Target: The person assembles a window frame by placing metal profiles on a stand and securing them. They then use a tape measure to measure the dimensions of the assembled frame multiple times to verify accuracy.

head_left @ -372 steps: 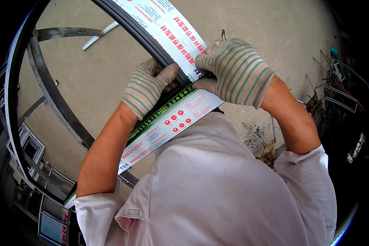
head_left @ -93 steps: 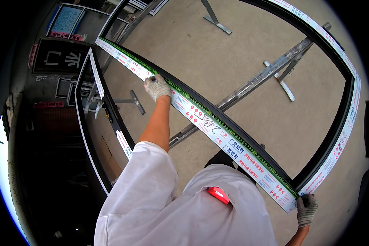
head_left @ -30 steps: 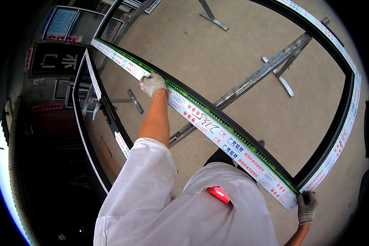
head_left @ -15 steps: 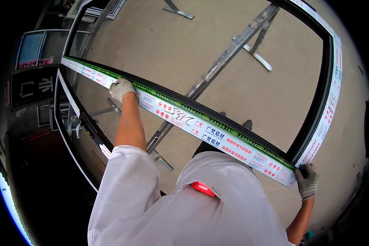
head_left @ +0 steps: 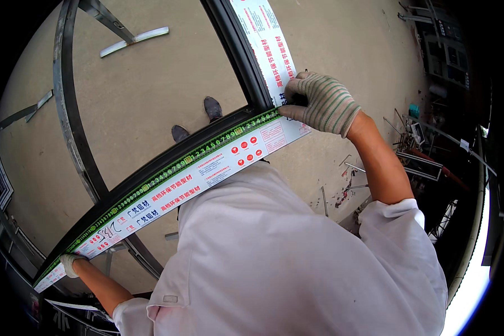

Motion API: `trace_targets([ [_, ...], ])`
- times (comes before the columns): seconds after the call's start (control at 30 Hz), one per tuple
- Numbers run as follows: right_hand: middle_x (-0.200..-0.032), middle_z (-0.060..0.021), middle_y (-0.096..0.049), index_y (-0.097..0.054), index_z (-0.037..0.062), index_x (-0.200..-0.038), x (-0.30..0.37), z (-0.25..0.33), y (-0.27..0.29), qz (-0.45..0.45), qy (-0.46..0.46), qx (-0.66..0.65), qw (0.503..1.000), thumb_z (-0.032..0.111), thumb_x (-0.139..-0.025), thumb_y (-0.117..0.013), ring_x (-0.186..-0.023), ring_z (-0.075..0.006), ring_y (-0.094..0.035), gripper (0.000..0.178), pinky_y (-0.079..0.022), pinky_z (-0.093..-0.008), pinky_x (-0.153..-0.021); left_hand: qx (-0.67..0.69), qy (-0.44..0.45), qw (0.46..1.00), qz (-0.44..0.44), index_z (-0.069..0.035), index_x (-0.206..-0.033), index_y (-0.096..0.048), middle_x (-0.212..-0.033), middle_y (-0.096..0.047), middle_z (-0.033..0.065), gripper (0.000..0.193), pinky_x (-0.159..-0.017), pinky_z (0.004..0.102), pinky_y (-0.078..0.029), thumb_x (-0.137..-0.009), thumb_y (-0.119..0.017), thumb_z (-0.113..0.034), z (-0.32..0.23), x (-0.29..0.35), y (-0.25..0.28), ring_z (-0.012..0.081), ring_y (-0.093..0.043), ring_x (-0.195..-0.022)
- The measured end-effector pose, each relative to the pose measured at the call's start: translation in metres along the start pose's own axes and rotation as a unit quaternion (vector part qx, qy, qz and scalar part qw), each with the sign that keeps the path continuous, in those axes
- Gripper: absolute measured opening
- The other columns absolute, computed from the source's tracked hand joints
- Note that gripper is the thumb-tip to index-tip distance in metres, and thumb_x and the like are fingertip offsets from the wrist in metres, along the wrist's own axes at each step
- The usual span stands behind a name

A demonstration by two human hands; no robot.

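A green-and-black measuring tape (head_left: 214, 142) lies stretched along the near bar of a large black frame (head_left: 238, 50), whose outer face carries printed white protective film (head_left: 274, 137). My right hand (head_left: 326, 105), in a striped knit glove, is at the frame's right corner, thumb and fingers closing on the tape's end there. Far along the same bar, my gloved left hand (head_left: 71, 265) is wrapped over the film and tape; its fingers are small and partly hidden. Dark handwriting marks the film not far from that hand.
A grey metal support (head_left: 70, 112) passes under the frame, with a pale foot bar (head_left: 137, 41) on the concrete floor. My dark shoes (head_left: 213, 107) show inside the frame. Metal pieces (head_left: 423, 165) and a teal object (head_left: 413, 110) lie at the right.
My view has swung right, bringing the right corner close and central. Both hands stay at about the same places along the bar.
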State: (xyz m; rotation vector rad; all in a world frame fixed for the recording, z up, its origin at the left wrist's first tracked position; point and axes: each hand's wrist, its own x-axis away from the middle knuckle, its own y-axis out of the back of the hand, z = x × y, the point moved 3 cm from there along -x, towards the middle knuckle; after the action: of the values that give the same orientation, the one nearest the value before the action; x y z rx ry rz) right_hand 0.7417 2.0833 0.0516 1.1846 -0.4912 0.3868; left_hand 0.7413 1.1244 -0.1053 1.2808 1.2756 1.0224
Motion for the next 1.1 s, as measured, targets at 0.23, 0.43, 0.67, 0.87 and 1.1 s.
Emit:
trace_targets([
  [0.23, -0.098, -0.0135, -0.070, -0.073, 0.0067, -0.105, 0.003, 0.005, -0.002, -0.003, -0.019, 0.011, 1.000, 0.038, -0.087, -0.076, -0.093, -0.0324, -0.067, 0.037, -0.052, -0.0425, -0.087, 0.153, 0.083, 0.985, 0.016, 0.010, -0.120, -0.067, -0.121, -0.073, 0.0174, 0.065, -0.081, 0.0400, -0.060, -0.089, -0.064, -0.047, -0.016, 0.074, 0.031, 0.0274, -0.073, -0.102],
  [0.43, -0.099, -0.0146, -0.071, -0.069, 0.0067, -0.111, 0.004, -0.004, -0.010, -0.043, -0.016, -0.009, 0.999, 0.036, -0.085, -0.079, -0.094, -0.0337, -0.069, 0.041, -0.054, -0.0435, -0.086, 0.119, 0.055, 0.991, 0.000, 0.007, -0.119, -0.066, -0.122, -0.073, 0.0161, 0.059, -0.082, 0.0411, -0.060, -0.093, -0.059, -0.045, -0.025, 0.087, 0.043, 0.0280, -0.073, -0.103],
  [0.67, -0.097, -0.0173, -0.071, -0.064, 0.0053, -0.109, 0.002, -0.004, -0.006, -0.039, -0.049, -0.012, 0.998, 0.034, -0.081, -0.082, -0.091, -0.0369, -0.070, 0.044, -0.056, -0.0444, -0.082, -0.044, -0.004, 0.998, -0.049, 0.003, -0.125, -0.068, -0.131, -0.070, 0.0160, 0.064, -0.096, 0.0388, -0.057, -0.100, -0.046, -0.051, -0.005, -0.006, 0.019, 0.0258, -0.070, -0.117],
  [0.87, -0.094, -0.0185, -0.071, -0.064, 0.0040, -0.105, -0.001, 0.010, -0.006, -0.015, -0.075, 0.015, 0.997, 0.033, -0.082, -0.081, -0.091, -0.0386, -0.069, 0.040, -0.055, -0.0460, -0.081, -0.220, -0.122, 0.967, -0.033, -0.009, -0.130, -0.069, -0.131, -0.071, 0.0117, 0.039, -0.094, 0.0372, -0.058, -0.101, -0.046, -0.020, -0.036, 0.092, 0.034, 0.0239, -0.071, -0.117],
  [1.1, -0.095, -0.0179, -0.074, -0.067, 0.0043, -0.110, -0.005, 0.005, -0.002, 0.009, -0.065, 0.045, 0.997, 0.036, -0.089, -0.074, -0.093, -0.0367, -0.072, 0.039, -0.056, -0.0461, -0.084, -0.348, -0.224, 0.910, -0.036, -0.012, -0.131, -0.070, -0.130, -0.072, 0.0105, 0.038, -0.091, 0.0374, -0.059, -0.101, -0.046, -0.012, -0.032, 0.044, 0.038, 0.0239, -0.072, -0.115],
])
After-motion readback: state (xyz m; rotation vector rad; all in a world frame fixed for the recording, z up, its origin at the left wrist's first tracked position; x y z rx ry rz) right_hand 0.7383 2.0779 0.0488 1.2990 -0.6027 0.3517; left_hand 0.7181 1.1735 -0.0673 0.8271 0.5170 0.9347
